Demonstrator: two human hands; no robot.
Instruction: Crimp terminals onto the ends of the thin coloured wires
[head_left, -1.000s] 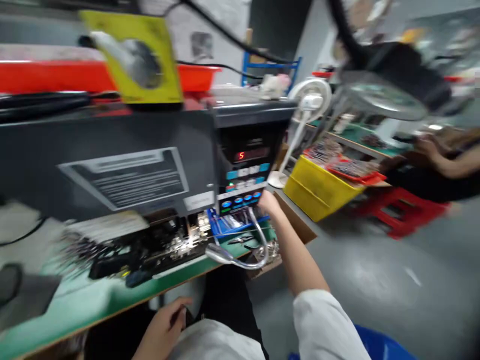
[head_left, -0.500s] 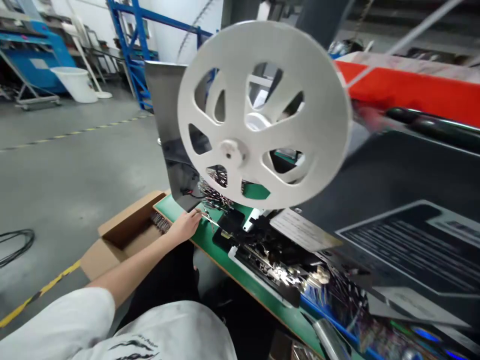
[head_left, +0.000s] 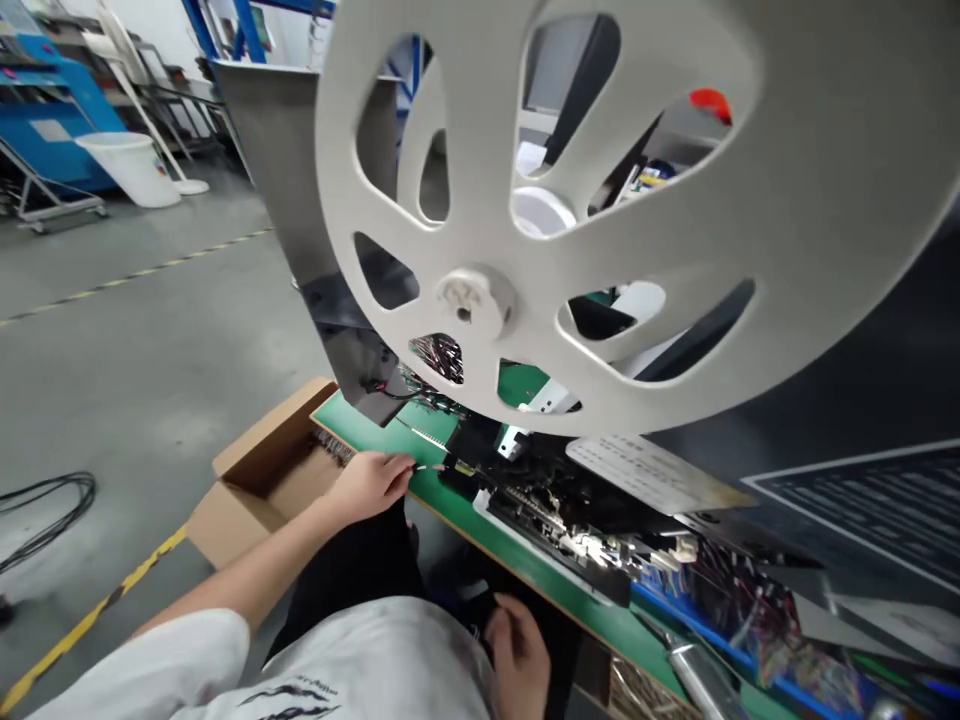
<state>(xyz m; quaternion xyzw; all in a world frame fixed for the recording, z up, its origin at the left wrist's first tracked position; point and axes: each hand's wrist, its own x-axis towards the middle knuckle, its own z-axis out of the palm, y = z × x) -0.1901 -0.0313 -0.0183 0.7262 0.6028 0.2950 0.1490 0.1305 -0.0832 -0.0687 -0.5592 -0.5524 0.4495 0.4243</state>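
My left hand (head_left: 375,487) is over the front left edge of the green bench top (head_left: 355,418), its thumb and fingers pinched on a short thin wire (head_left: 429,467). The wire's free end points toward the black part of the bench machine (head_left: 469,445). My right hand (head_left: 519,652) is low in front of my shirt, near my lap. Its fingers are curled in, and what they hold, if anything, is hidden. Behind the large white reel (head_left: 480,210), a bundle of wires (head_left: 437,357) partly shows.
An open cardboard box (head_left: 247,490) with dark pieces inside sits at the bench's left end. A metal-bodied tool with a pointed tip (head_left: 701,675) lies at the right, beside a blue tray edge (head_left: 697,625) with many wires. The reel overhangs the machine.
My left hand has come back from the strip by the wire bundle toward the bench's front edge. My right hand has come into view at the bottom. The reel looks larger and closer.
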